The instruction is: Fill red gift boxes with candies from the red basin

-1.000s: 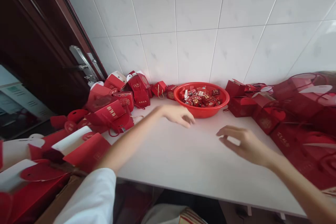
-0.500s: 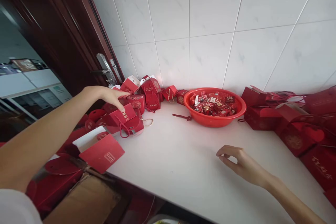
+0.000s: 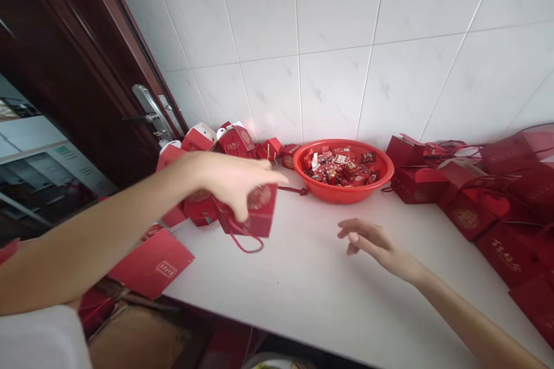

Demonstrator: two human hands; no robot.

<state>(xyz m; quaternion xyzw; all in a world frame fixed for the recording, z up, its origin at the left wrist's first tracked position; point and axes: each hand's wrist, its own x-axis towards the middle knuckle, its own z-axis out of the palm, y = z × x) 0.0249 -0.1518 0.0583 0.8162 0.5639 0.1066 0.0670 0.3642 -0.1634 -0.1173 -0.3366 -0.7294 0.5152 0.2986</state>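
Note:
My left hand grips a red gift box from above, thumb on the near side and fingers on the far side. A thin red cord handle dangles from this box, which is held over the left part of the white table. Over the table's middle, my right hand hangs with bent fingers apart and nothing in them. Beyond it stands a red plastic basket with small red-wrapped sweets inside.
More red boxes crowd the table's left end, partly behind my left arm. Several others are piled along the right side. A larger red carton lies at the left front edge. Behind are a tiled wall and a dark door.
My left hand has lifted a red gift box from the left pile and brought it rightward. My right hand has shifted slightly and its fingers have spread. The view has turned a little right.

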